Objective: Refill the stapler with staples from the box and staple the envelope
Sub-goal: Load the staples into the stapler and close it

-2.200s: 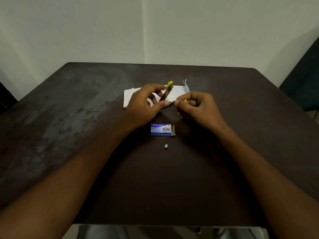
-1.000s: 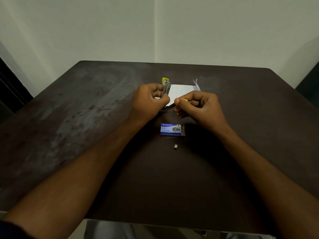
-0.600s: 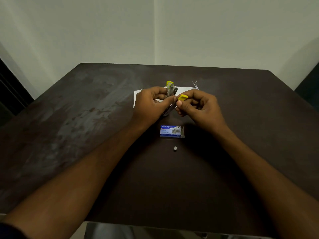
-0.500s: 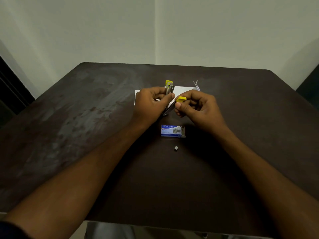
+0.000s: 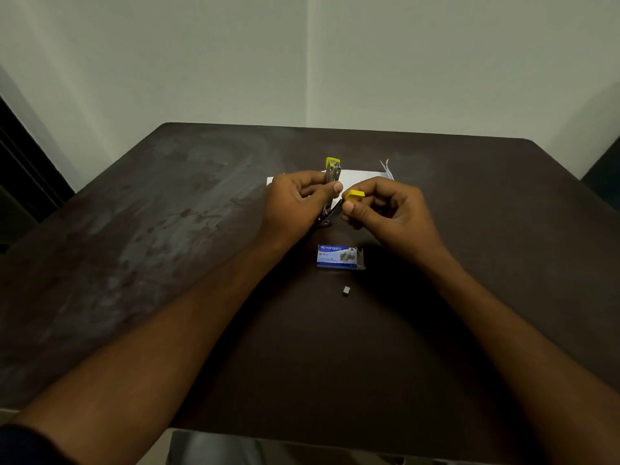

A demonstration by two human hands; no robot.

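Observation:
My left hand (image 5: 295, 204) grips a small metal stapler (image 5: 332, 177) with a yellow tip, held upright above the table and hinged apart. My right hand (image 5: 385, 213) pinches the stapler's yellow end piece (image 5: 354, 195) between thumb and forefinger, just right of the stapler body. A white envelope (image 5: 359, 177) lies flat behind both hands, mostly hidden by them. The blue staple box (image 5: 337, 257) lies on the table below my hands, its right end open. A small loose strip of staples (image 5: 346, 290) rests a little nearer to me than the box.
The dark brown table (image 5: 167, 229) runs to a pale wall at the back. A thin white paper strip (image 5: 385, 167) sticks up at the envelope's right corner. A dark object (image 5: 604, 169) stands past the table's right edge.
The yellow end piece has come into view in my right fingers, drawn out from the stapler. My left hand has tilted the stapler more upright. Box and loose staples have not moved.

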